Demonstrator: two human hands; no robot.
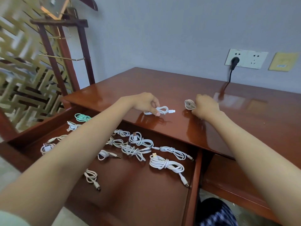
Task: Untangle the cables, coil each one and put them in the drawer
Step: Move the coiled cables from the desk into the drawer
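My left hand [147,103] pinches a small coiled white cable [162,110] that rests on the glossy wooden desk [236,121], its plug pointing right. My right hand [206,106] is closed on a second coiled cable, pale pinkish-white [189,104], whose loops stick out to the left of my fingers. Below the desk edge the open drawer [193,181] holds several coiled white cables, such as a large one [166,164] at the right, and one mint-green coil [82,117] at the back left. My left forearm hides part of the drawer's contents.
A wall socket [246,58] holds a black plug [234,61] whose cord drops behind the desk. A yellow plate [284,61] is fixed on the wall beside it. A wooden rack [65,51] and a gold lattice screen [21,70] stand at the left.
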